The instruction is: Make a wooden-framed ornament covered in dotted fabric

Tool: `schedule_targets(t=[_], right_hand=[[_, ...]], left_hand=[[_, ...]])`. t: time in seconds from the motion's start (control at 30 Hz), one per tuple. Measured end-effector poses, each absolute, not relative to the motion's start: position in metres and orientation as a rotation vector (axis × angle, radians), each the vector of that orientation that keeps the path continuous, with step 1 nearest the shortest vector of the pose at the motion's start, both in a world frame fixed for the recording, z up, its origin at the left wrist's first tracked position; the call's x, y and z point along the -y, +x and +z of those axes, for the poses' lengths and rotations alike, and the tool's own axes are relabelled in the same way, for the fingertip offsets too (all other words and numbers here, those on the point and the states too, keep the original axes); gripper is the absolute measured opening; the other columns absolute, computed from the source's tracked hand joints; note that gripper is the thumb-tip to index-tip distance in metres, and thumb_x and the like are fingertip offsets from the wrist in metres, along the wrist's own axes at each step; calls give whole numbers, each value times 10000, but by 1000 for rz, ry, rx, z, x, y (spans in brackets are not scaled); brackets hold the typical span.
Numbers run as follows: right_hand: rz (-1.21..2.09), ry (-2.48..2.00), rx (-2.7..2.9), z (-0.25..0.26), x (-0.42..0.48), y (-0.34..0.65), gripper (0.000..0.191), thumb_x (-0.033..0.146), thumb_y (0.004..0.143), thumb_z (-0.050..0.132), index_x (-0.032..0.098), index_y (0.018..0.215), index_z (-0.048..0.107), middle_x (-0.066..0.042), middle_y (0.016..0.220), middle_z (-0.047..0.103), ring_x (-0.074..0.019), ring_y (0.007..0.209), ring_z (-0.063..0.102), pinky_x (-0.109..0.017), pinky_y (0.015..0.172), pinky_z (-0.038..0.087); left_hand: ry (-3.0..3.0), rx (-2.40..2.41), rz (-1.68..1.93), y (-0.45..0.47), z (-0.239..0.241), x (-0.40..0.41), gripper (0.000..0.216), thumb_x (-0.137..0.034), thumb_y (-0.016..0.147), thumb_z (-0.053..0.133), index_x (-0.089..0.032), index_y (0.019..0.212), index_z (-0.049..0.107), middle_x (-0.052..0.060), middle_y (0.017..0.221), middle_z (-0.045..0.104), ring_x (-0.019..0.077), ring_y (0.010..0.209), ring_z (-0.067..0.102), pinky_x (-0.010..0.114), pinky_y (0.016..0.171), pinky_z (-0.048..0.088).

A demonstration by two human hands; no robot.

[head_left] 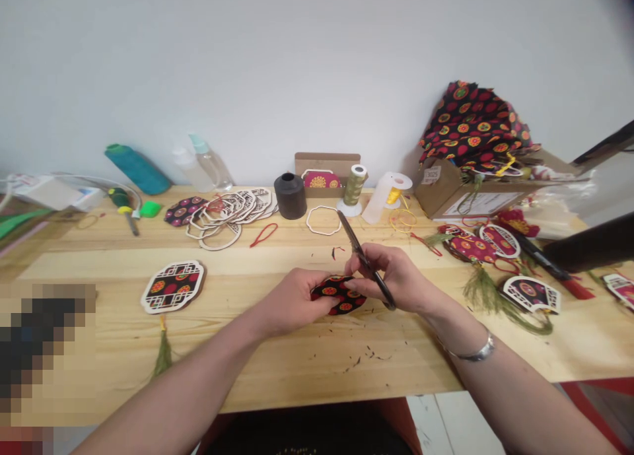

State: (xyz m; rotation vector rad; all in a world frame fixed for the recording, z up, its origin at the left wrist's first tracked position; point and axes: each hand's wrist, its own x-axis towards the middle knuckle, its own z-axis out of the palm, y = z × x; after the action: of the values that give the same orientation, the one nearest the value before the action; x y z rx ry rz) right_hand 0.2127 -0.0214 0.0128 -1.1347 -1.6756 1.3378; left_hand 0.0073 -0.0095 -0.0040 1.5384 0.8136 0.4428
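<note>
My left hand (pixel 290 300) is closed on a small padded piece of dark fabric (pixel 339 294) printed with red and yellow circles, held just above the wooden table (pixel 307 349). My right hand (pixel 396 277) grips a pair of scissors (pixel 364 260), blades pointing up and away, touching the fabric piece's right edge. Thread scraps lie on the table around and below my hands.
A finished ornament with a white lattice frame (pixel 173 285) lies at the left. Wooden frames (pixel 230 210), a black spool (pixel 290 195), a green thread spool (pixel 354 184), a box with patterned fabric (pixel 470 128) and more ornaments (pixel 488 244) stand behind and right.
</note>
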Motion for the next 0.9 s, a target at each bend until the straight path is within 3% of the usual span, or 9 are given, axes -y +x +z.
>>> schedule_targets(t=[0.17,0.43,0.6,0.9], right_hand=[[1346,-1155,1620,8,20,212,250,331,723,762,174,780,577,52,632,513,-78,549,432,-219,507,359],[1276,-1233,1324,2,10,215,297,371,663,787,183,754,575,36,641,555,-97,556,472,-238,520,390],[1208,-1216,1172,-2,4,217,342,391,627,815,196,734,556,51,605,536,-99,512,476,-239,473,380],[1275,-1226,1115,-1,5,216,387,375,588,850,186,763,560,70,555,522,-86,455,479,-220,432,346]], left_hand=[[1509,-829,515,6,-7,8,246,-156,776,659,-180,1007,742,47,968,773,199,873,714,283,767,552],[1044,-815,647,7,-5,0,523,-192,653,835,-163,1150,673,89,1087,754,215,964,710,349,883,541],[953,-802,657,9,-7,2,368,-199,665,832,-146,1015,732,108,1003,769,207,871,713,334,764,572],[1225,-944,820,7,-5,2,210,-252,735,743,-152,919,751,68,893,782,204,816,708,321,771,563]])
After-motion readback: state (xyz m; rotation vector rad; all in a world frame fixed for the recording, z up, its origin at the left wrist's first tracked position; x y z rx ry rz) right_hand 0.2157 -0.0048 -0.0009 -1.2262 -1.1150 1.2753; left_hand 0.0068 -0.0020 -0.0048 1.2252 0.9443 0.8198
